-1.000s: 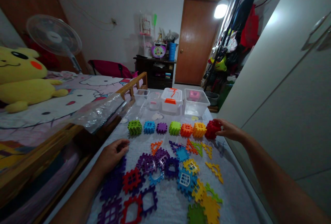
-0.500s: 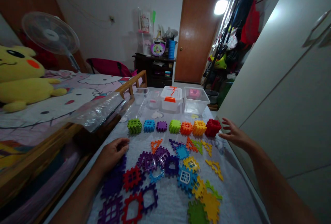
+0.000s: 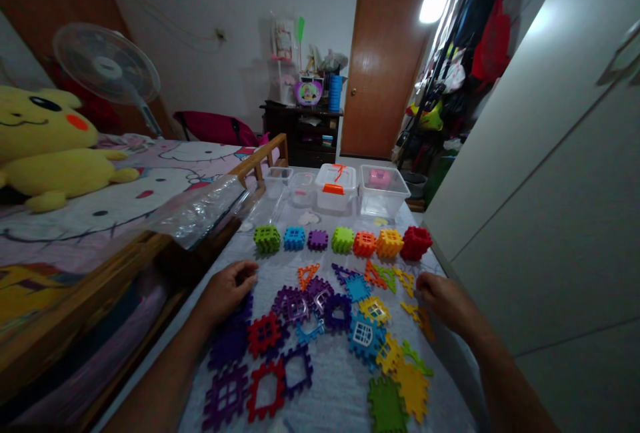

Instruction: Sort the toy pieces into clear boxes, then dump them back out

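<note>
A row of plastic block cubes stands across the table: green point(image 3: 267, 238), blue point(image 3: 294, 238), purple point(image 3: 317, 240), light green point(image 3: 343, 240), orange point(image 3: 365, 243), yellow point(image 3: 389, 243) and red point(image 3: 415, 243). In front of them lie several flat interlocking tiles point(image 3: 320, 313) in mixed colours. My left hand point(image 3: 227, 291) rests with curled fingers on the purple tiles at the left. My right hand point(image 3: 445, 301) lies over the yellow tile point(image 3: 417, 313) at the right edge, fingers bent down, with nothing seen held in it.
Clear plastic boxes point(image 3: 381, 191) and a lidded box with an orange clasp point(image 3: 336, 187) stand at the far end of the table. A bed with a yellow plush toy point(image 3: 47, 146) and a fan point(image 3: 107, 73) are on the left. A white wardrobe point(image 3: 550, 153) lines the right side.
My right hand let go of the red cube, which now stands at the end of the row, and drew back toward me onto the yellow tile. My left hand barely moved.
</note>
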A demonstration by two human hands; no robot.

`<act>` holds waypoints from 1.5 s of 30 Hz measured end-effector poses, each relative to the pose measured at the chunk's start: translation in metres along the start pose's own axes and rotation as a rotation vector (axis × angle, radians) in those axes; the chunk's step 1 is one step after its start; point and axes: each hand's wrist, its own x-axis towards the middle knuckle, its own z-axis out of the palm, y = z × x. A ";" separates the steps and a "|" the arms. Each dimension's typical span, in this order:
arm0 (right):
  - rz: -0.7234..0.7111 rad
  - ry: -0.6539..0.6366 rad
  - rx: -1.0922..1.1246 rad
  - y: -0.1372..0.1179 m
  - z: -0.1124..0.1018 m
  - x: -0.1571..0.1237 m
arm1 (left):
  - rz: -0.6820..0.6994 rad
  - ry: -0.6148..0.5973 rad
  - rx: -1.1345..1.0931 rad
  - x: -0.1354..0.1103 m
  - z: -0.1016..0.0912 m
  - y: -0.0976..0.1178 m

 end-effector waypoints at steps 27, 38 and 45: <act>0.016 0.300 0.216 -0.006 0.030 0.011 | 0.257 -0.284 0.183 -0.029 -0.024 0.063; 0.020 0.263 0.215 0.000 0.030 0.015 | 0.239 -0.440 0.448 -0.071 -0.018 0.080; 0.012 0.250 0.210 -0.004 0.028 0.015 | 0.290 -0.380 0.455 -0.072 -0.015 0.081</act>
